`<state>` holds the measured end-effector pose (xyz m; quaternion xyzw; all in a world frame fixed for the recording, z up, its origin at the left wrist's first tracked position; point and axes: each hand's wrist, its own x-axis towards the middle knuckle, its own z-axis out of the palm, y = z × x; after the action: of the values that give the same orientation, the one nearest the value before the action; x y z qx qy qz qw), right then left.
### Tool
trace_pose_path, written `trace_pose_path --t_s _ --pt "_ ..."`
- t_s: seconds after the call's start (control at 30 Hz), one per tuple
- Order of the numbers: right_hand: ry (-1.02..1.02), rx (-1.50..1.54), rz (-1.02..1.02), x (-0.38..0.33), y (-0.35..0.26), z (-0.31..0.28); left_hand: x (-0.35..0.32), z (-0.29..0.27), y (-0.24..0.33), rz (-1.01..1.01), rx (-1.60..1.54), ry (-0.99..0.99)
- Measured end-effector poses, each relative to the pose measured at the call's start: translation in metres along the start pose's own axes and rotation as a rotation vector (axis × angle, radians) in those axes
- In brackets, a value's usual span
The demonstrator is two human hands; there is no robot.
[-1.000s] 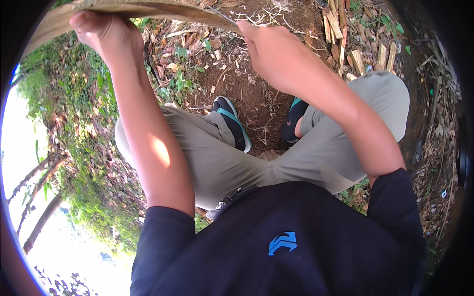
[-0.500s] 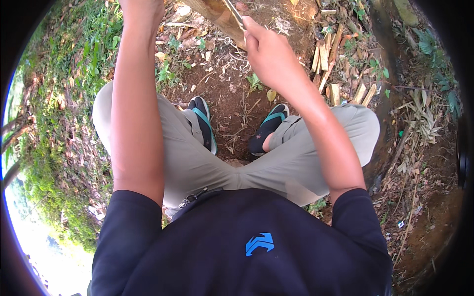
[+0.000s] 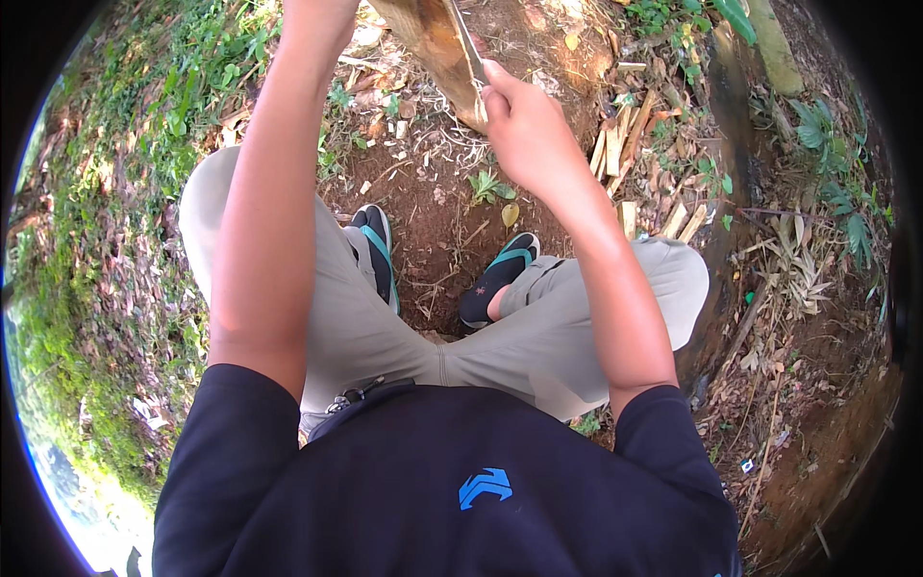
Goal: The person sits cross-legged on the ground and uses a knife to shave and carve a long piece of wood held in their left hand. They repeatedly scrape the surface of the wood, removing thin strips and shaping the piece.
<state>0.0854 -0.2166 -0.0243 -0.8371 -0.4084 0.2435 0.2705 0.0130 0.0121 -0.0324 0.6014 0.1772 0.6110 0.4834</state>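
Note:
My right hand is closed, thumb stretched forward, at the near end of a long thin knife blade; the fist hides the handle. The blade lies along the right edge of a brown piece of wood, which slants down from the top of the picture and ends just left of my right hand. My left hand reaches up to the top edge, left of the wood. Its fingers are cut off by the picture's edge, so whether it grips the wood does not show.
Split sticks lie on the ground to the right, with a dark log beyond them. Pale chips are scattered over brown soil between my legs. Green plants and dry leaves cover the left side. My shoes stand below the wood.
The view has shifted, so more of the wood and blade shows. My right hand stays closed at the blade's near end, against the wood's edge. My left hand shows slightly nearer the wood.

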Motion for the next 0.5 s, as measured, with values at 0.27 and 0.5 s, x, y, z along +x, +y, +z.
trace_pose_path --t_s 0.27,0.5 --pt "0.027 -0.102 -0.070 0.000 0.011 0.005 -0.002 0.009 0.011 0.028 -0.181 -0.068" --pt "-0.008 -0.057 -0.041 0.002 0.010 0.008 0.003 -0.003 -0.004 -0.036 -0.138 -0.049"
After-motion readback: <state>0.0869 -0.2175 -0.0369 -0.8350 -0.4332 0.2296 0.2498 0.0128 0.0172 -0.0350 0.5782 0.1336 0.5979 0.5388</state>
